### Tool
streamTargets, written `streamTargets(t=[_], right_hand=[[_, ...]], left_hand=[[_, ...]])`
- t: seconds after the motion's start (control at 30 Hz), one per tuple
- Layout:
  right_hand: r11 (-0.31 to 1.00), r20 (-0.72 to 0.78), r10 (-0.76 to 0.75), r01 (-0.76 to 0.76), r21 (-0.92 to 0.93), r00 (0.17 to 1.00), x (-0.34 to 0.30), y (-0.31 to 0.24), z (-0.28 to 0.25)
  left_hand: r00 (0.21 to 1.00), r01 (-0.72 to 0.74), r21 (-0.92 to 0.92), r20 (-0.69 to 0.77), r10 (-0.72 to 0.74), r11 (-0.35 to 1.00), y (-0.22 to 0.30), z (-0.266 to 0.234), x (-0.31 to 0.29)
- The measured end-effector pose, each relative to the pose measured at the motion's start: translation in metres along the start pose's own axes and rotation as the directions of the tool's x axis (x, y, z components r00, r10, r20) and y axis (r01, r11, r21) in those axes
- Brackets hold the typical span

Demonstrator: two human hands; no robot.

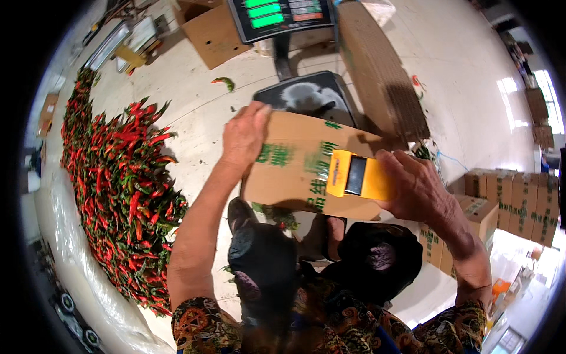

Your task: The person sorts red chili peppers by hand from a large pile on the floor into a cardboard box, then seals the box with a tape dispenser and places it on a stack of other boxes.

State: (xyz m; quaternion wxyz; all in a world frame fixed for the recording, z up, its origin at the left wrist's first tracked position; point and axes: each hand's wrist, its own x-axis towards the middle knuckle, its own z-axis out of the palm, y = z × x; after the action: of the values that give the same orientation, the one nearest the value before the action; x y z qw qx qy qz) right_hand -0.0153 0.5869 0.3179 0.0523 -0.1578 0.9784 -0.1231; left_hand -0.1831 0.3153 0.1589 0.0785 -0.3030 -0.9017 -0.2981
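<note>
A brown cardboard box (283, 177) with green print is in front of me, just above my knees. My left hand (244, 135) grips its far left edge, with the fingertips over the rim. Wrapped in my right hand (415, 186) is a yellow tape dispenser (340, 171), by its look, with a dark rectangular opening. It lies over the right part of the box top, where a shiny strip like clear tape shows beside it. The palm hides the dispenser's right end.
Beyond the box stands a platform scale (312, 88) with a lit green display (265, 13). A long heap of red and green chili peppers (130, 194) covers the floor at left, beside clear plastic sheeting (76, 253). Tall cardboard (383, 76) and stacked cartons (519, 197) are on the right.
</note>
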Motion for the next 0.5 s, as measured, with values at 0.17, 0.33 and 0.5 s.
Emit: streamTargets(t=[0.17, 0.33, 0.5], right_hand=[[0.992, -0.008, 0.124, -0.124, 0.005, 0.992, -0.072, 0.054, 0.0], [0.984, -0.004, 0.168, -0.168, 0.053, 0.986, -0.11, 0.085, 0.034], [0.983, 0.033, 0.164, -0.166, 0.08, 0.986, -0.105, 0.1, 0.056]], left_hand=[[0.958, 0.284, -0.138, 0.066, -0.278, 0.949, 0.007, -0.007, 0.0], [0.967, 0.252, -0.144, 0.076, -0.243, 0.957, 0.005, -0.008, 0.003], [0.96, 0.273, -0.142, 0.108, -0.259, 0.952, 0.005, -0.009, 0.003]])
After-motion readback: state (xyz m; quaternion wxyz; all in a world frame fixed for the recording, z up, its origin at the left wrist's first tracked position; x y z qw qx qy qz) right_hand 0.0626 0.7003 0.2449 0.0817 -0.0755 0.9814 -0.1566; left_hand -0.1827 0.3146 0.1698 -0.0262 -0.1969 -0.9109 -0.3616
